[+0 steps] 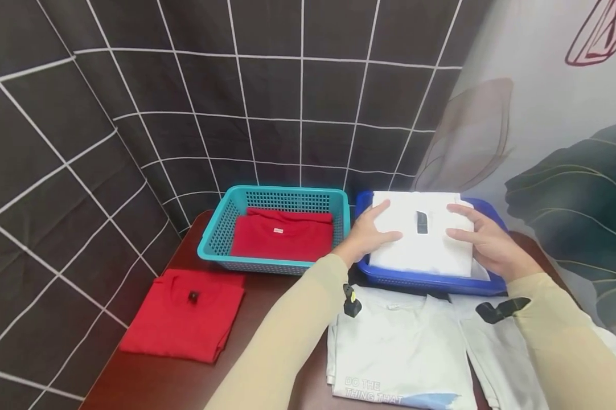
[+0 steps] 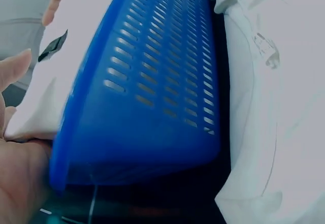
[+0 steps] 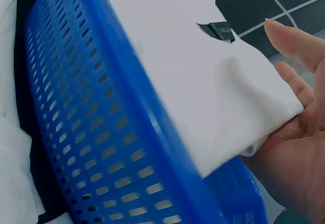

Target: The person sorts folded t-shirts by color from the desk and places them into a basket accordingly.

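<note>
A folded white T-shirt with a dark neck label lies level over the blue basket, its edges near the rim. At its left side, my left hand holds it, thumb above and other fingers partly hidden beneath. My right hand holds the opposite side. In the right wrist view, the shirt's corner rests in the right palm, with some fingers hidden under the cloth. The left wrist view shows the left thumb raised over the shirt's edge.
A teal basket containing folded red shirts stands left of the blue one. Another folded red shirt lies on the brown table. Folded white shirts lie in front of the blue basket. A dark gridded curtain hangs behind.
</note>
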Tool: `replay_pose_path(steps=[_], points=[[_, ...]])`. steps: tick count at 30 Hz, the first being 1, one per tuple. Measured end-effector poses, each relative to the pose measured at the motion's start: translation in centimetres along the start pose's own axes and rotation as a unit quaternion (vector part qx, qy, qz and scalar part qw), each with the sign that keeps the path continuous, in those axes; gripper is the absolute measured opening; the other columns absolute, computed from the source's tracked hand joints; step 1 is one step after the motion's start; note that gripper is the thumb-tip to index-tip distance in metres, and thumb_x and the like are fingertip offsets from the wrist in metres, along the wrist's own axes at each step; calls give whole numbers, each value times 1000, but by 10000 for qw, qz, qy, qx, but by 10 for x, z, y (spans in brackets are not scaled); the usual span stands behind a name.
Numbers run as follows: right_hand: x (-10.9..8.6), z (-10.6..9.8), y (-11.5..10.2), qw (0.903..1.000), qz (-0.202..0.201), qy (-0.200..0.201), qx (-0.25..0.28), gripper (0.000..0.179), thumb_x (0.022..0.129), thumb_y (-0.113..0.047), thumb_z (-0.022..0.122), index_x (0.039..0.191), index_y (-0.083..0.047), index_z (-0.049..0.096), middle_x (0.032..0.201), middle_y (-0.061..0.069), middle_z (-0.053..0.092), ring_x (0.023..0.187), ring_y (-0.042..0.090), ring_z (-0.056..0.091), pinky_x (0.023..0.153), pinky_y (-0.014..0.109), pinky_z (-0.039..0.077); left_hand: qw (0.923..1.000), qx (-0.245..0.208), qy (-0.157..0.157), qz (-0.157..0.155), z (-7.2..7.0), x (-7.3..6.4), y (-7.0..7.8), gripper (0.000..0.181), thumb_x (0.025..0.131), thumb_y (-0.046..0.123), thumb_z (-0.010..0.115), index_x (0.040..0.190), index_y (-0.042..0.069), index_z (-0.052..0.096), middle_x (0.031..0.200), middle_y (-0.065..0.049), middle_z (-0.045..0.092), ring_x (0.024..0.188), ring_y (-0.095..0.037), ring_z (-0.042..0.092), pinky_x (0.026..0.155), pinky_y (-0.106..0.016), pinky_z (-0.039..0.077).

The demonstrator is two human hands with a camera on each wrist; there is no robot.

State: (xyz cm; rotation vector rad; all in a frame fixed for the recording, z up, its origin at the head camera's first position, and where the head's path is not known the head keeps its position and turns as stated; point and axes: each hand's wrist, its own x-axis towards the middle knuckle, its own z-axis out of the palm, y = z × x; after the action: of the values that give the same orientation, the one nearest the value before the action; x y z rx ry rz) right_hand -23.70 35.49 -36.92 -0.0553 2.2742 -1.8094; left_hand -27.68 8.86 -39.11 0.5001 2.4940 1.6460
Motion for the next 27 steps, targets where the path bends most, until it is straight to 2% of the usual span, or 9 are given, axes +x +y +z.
replay_pose_path(steps=[3,5,7,9,15,21,25,27], points=[[2,0,2,9998,17,27,-190,74,86,-24,65,145,-29,21,151,-3,-12,135,30,1,97,34,37,9998,150,-51,-117,0,0,0,79,73,37,75,138,43,32,144,11,29,133,-15,23,98,-48,34],[2,0,4,9994,98,78,-309,76,84,-26,66,145,-32,21,150,-7,-17,136,30,-8,104,49,21,9995,243,-117,-165,0,0,2,79,73,38,75,139,43,32,146,8,27,134,-16,22,97,-49,35],[1,1,5,9993,145,102,-336,77,83,-27,68,144,-34,22,148,-11,-20,135,28,-16,101,62,4,9991,340,-161,-189,1,1,2,79,73,39,75,139,42,32,146,7,27,134,-17,22,96,-48,35],[1,2,5,9991,158,96,-376,78,82,-27,68,144,-34,22,147,-13,-22,133,26,-23,96,68,-4,9987,436,-160,-221,1,1,3,78,73,39,74,139,40,33,146,5,27,134,-17,22,96,-47,36],[5,8,7,9986,255,66,-450,78,82,-29,68,145,-29,21,148,-8,-23,132,26,-25,90,72,-3,9974,616,-120,-356,0,2,2,75,75,39,73,140,31,36,143,2,34,130,-18,30,98,-42,36],[9,10,14,9968,430,41,-671,78,82,-36,67,145,-34,21,150,-5,-19,133,30,-21,88,74,2,9954,773,-153,-541,5,4,4,77,75,42,72,140,22,37,140,3,39,127,-16,35,99,-37,35],[9,11,18,9957,386,44,-845,79,83,-36,66,145,-37,17,151,-1,-15,133,34,-19,90,73,6,9915,1104,-122,-683,7,4,7,77,74,47,71,139,21,39,140,0,39,128,-18,34,99,-38,34],[10,11,20,9957,292,66,-882,81,84,-34,66,146,-33,15,151,4,-13,133,37,-15,92,72,8,9887,1341,-91,-663,6,2,9,77,74,50,69,139,20,40,141,-1,38,130,-18,31,100,-40,33]])
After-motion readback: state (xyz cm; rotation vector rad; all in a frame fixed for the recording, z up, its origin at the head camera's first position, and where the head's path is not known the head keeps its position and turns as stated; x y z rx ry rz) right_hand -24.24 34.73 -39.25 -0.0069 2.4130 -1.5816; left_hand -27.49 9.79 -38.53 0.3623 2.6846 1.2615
